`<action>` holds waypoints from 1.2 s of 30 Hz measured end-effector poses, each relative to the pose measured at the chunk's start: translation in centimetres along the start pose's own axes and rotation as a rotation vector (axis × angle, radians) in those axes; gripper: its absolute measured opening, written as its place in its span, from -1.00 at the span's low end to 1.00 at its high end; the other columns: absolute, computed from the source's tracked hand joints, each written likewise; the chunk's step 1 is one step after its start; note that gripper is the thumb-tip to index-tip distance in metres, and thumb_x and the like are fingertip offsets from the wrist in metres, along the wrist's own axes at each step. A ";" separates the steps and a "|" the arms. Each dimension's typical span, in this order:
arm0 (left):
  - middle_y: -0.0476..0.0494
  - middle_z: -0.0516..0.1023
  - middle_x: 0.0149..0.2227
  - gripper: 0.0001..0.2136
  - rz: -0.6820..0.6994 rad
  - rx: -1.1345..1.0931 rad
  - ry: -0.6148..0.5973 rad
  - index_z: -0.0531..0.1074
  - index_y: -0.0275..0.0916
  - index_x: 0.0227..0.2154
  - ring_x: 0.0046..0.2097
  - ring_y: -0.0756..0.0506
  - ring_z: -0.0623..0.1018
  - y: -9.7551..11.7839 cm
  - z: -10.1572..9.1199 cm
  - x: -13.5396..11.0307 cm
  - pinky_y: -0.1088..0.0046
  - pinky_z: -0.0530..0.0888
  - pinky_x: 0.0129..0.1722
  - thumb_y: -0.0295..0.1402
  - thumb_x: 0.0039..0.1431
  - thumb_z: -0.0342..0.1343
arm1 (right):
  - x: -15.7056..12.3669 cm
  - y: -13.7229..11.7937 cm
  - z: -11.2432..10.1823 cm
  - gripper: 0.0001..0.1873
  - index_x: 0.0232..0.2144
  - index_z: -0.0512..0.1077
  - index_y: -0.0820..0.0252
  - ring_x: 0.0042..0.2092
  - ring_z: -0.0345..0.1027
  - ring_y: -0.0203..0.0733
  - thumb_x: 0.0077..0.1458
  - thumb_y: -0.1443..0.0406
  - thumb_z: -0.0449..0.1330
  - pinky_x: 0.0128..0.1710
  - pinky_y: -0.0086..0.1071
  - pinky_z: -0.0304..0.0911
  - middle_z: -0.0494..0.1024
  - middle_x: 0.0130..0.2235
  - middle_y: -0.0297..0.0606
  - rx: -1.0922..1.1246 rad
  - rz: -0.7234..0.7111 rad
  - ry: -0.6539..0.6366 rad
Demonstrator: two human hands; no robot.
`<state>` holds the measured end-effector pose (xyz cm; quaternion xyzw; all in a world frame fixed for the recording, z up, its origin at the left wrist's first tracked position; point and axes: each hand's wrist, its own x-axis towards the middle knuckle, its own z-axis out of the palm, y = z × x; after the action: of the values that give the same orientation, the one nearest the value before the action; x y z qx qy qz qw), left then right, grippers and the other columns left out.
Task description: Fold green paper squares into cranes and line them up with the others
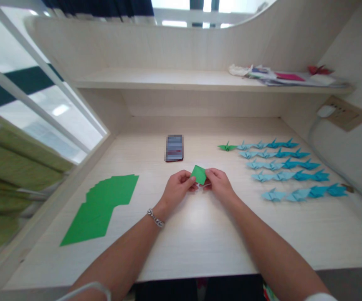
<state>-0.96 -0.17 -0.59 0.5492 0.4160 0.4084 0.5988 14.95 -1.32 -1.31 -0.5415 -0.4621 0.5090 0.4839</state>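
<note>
Pinching a small folded green paper (198,174) by its sides between nearly closed thumb and fingers of left hand (179,184) and right hand (221,183), held over the middle of the desk (196,246). Farther out, showing a phone (174,148) beyond the hands, overlapping green sheets (102,205) to the left, and a green crane (227,147) beside rows of blue cranes (272,166) to the right

The left wrist (163,209) wears a silver chain bracelet (155,218) — the right arm (271,234), a white sleeve (320,297).
</note>
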 end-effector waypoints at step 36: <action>-0.21 0.57 -0.34 -0.83 -0.181 -0.468 0.018 0.40 -0.33 -0.38 -0.34 -0.11 0.59 0.7 0.5 -0.1 0.30 0.54 -0.27 -0.34 0.02 0.21 | -1.7 -0.9 0.6 -0.87 -0.35 0.46 0.16 -0.36 0.43 -0.21 0.05 0.29 0.13 -0.30 -0.36 0.33 0.56 -0.39 -0.29 -0.264 -0.360 0.171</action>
<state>-0.53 -0.42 0.12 0.3523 0.3629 0.4433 0.7400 14.29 -2.86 -0.29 -0.5501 -0.5711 0.3020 0.5292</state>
